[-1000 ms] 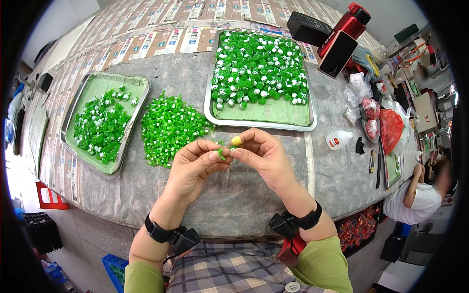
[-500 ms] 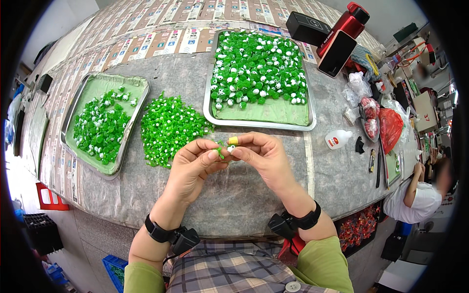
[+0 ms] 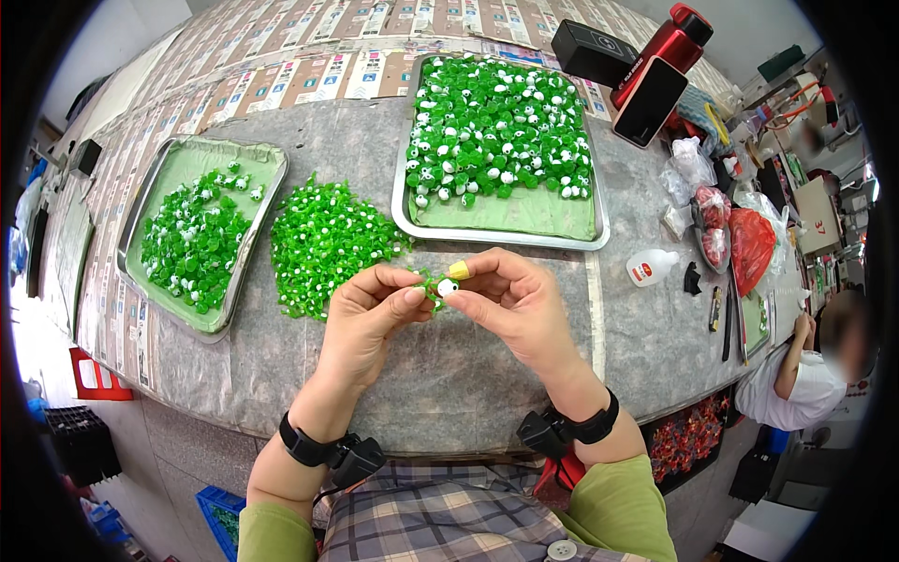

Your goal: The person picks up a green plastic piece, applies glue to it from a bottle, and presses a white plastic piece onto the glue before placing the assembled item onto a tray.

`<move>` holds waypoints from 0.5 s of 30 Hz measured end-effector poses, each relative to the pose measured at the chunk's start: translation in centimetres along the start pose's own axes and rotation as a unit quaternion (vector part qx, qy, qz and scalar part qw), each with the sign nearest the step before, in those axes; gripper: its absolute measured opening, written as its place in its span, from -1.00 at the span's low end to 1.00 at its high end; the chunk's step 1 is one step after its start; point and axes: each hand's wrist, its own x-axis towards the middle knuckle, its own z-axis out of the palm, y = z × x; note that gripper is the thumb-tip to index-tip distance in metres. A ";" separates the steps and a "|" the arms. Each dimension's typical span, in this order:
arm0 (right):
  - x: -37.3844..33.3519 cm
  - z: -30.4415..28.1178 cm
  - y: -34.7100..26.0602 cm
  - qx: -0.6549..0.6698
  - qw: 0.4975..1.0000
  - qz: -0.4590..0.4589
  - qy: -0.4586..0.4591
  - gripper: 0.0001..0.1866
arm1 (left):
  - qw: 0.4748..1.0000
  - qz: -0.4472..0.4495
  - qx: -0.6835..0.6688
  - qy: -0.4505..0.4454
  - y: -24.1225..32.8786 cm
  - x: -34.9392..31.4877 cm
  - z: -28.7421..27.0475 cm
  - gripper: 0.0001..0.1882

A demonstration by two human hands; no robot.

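Observation:
Between my hands, above the grey table covering, are a small green plastic piece (image 3: 433,288) and a white ball with black dots (image 3: 448,288). My left hand (image 3: 373,314) pinches the green piece between thumb and forefinger. My right hand (image 3: 518,307) holds the white ball in its fingertips; a yellow cover (image 3: 459,270) wraps one finger. Just beyond my left hand lies a loose pile of small green pieces (image 3: 328,245). A tray (image 3: 604,234) of green-and-white pieces sits farther off, and a second tray (image 3: 131,225) with fewer pieces is at the left.
Right of my hands lies a white bottle (image 3: 651,267). Behind it are a phone (image 3: 649,103), a red flask (image 3: 665,56) and a black box (image 3: 593,51). Plastic bags, including a red one (image 3: 751,248), line the right side. Another person (image 3: 796,384) sits at the far right.
My right fingertips have shifted slightly, and more of the white ball shows now. The green piece stays in my left fingertips. The view has moved very slightly.

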 end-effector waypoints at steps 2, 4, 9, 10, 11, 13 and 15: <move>0.0 0.0 0.1 -0.002 1.000 -0.012 0.002 -0.80 | 1.000 0.006 0.010 0.000 -0.1 0.0 0.1 -0.87; -0.1 -0.1 0.1 -0.020 1.000 -0.015 0.002 -0.81 | 1.000 0.012 0.021 0.001 -0.1 0.0 0.2 -0.87; -0.3 -0.1 -0.1 -0.063 0.998 0.001 -0.001 -0.83 | 0.992 0.065 0.109 0.002 -0.1 -0.2 0.2 -0.88; -0.3 -0.1 -0.4 -0.032 0.999 0.016 -0.008 -0.83 | 0.992 0.065 0.109 0.002 0.0 -0.2 0.3 -0.88; -0.3 -0.1 -0.5 -0.001 0.999 0.032 -0.015 -0.83 | 0.991 0.073 0.112 0.001 0.1 -0.3 0.5 -0.89; -0.1 -0.2 -0.4 0.012 0.999 0.029 -0.019 -0.83 | 0.990 0.082 0.114 0.000 0.1 -0.4 0.6 -0.89; -0.1 -0.1 -0.4 0.025 0.999 0.027 -0.023 -0.84 | 0.994 0.064 0.091 0.008 0.2 -0.4 0.4 -0.89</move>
